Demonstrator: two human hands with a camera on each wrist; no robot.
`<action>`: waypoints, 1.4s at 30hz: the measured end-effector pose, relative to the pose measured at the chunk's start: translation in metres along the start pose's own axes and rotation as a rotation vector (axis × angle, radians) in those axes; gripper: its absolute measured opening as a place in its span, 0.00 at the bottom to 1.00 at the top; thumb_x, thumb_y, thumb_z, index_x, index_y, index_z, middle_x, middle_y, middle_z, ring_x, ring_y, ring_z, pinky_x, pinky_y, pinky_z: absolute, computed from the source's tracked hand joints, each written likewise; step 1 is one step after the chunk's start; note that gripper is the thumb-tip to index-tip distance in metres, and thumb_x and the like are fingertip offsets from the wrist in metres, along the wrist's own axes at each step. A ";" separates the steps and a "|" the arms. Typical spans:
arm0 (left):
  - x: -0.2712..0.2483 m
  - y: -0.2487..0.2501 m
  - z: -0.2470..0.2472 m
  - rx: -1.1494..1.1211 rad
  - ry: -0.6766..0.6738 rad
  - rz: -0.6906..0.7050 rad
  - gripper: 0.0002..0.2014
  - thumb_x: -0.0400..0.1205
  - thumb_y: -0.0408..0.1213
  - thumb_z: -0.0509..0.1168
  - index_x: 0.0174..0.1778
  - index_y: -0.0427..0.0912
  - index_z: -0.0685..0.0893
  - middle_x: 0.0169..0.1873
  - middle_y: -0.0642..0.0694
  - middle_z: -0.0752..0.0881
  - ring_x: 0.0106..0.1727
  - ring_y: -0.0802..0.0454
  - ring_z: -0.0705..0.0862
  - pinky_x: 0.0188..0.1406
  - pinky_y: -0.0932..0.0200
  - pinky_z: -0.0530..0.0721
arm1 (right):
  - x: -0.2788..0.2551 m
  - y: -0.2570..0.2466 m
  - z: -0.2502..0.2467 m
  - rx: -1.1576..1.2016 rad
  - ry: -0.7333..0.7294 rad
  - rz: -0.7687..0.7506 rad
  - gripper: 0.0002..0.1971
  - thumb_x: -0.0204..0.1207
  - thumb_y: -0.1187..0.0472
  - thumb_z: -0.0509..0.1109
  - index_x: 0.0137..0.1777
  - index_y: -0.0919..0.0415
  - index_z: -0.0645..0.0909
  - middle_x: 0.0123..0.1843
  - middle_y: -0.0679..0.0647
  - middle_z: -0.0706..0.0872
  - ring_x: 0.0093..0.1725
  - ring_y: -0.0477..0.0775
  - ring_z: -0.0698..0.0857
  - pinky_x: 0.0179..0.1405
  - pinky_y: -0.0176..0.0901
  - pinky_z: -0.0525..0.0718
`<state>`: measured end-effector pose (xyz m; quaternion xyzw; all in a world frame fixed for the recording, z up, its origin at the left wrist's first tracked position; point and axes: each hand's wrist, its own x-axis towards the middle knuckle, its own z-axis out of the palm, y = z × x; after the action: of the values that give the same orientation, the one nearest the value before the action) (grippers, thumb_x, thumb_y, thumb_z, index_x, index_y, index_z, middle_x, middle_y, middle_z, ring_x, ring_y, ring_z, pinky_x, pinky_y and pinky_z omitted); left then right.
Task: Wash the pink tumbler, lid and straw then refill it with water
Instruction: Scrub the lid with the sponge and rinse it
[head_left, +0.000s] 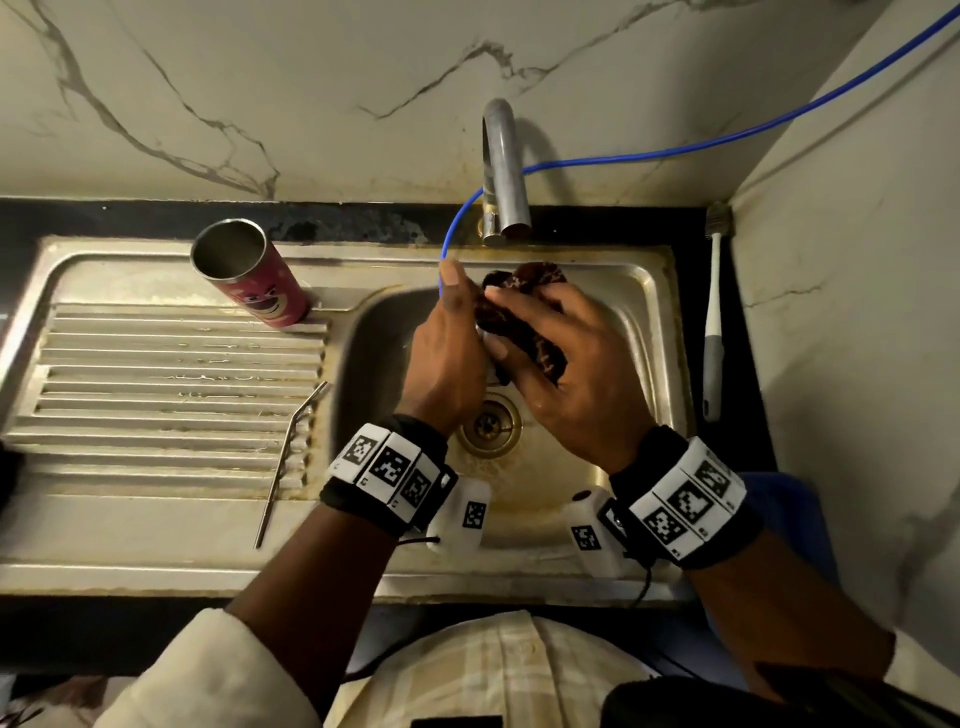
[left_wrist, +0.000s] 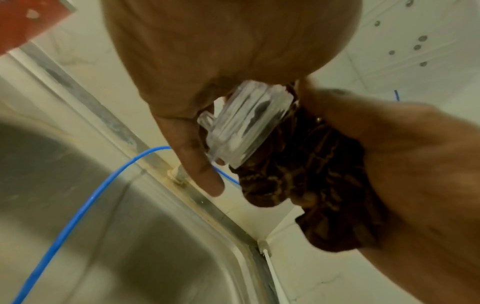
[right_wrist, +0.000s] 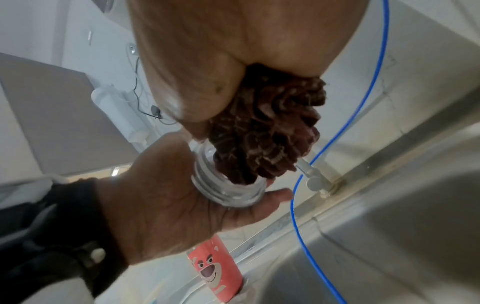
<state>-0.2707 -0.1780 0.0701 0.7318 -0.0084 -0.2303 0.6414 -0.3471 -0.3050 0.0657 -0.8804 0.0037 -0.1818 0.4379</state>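
Observation:
Over the sink basin, my left hand (head_left: 452, 332) grips the clear plastic lid (left_wrist: 246, 123), which the head view mostly hides behind the fingers. My right hand (head_left: 561, 358) holds a dark brown scrubber (head_left: 524, 322) and presses it against the lid (right_wrist: 228, 191). In the right wrist view the scrubber (right_wrist: 267, 131) sits in the lid's threaded opening. The pink tumbler (head_left: 249, 275), printed with a bear face, stands open and upright at the back of the drainboard. Near the basin's left edge, the bent metal straw (head_left: 291, 457) lies on the drainboard.
A steel faucet (head_left: 501, 171) arches over the back of the basin (head_left: 374, 338), with a thin blue hose (head_left: 675, 150) running down past it. A white long-handled brush (head_left: 714, 322) lies on the dark counter to the right. The ribbed drainboard (head_left: 156, 389) is wet.

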 end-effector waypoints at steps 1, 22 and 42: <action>0.000 0.003 0.002 0.022 0.001 0.021 0.46 0.71 0.88 0.41 0.47 0.52 0.87 0.47 0.42 0.93 0.51 0.46 0.93 0.55 0.36 0.92 | -0.001 0.000 0.001 0.028 0.009 0.000 0.18 0.88 0.58 0.73 0.76 0.60 0.85 0.70 0.58 0.85 0.69 0.49 0.86 0.65 0.34 0.83; -0.003 -0.007 0.006 0.138 0.056 0.288 0.38 0.84 0.72 0.38 0.41 0.43 0.80 0.32 0.41 0.86 0.37 0.43 0.87 0.40 0.42 0.86 | 0.009 -0.010 -0.017 0.004 0.013 -0.063 0.06 0.85 0.61 0.76 0.59 0.58 0.92 0.56 0.52 0.90 0.54 0.45 0.88 0.51 0.42 0.87; -0.001 -0.019 0.007 0.172 0.112 0.251 0.37 0.85 0.74 0.39 0.38 0.50 0.82 0.33 0.47 0.87 0.39 0.52 0.88 0.43 0.47 0.86 | 0.006 -0.009 -0.009 -0.094 0.041 -0.014 0.11 0.84 0.58 0.75 0.63 0.59 0.92 0.57 0.50 0.94 0.52 0.48 0.92 0.53 0.45 0.91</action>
<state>-0.2789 -0.1806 0.0517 0.7888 -0.0837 -0.1053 0.5997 -0.3454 -0.3070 0.0798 -0.8961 0.0149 -0.2025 0.3948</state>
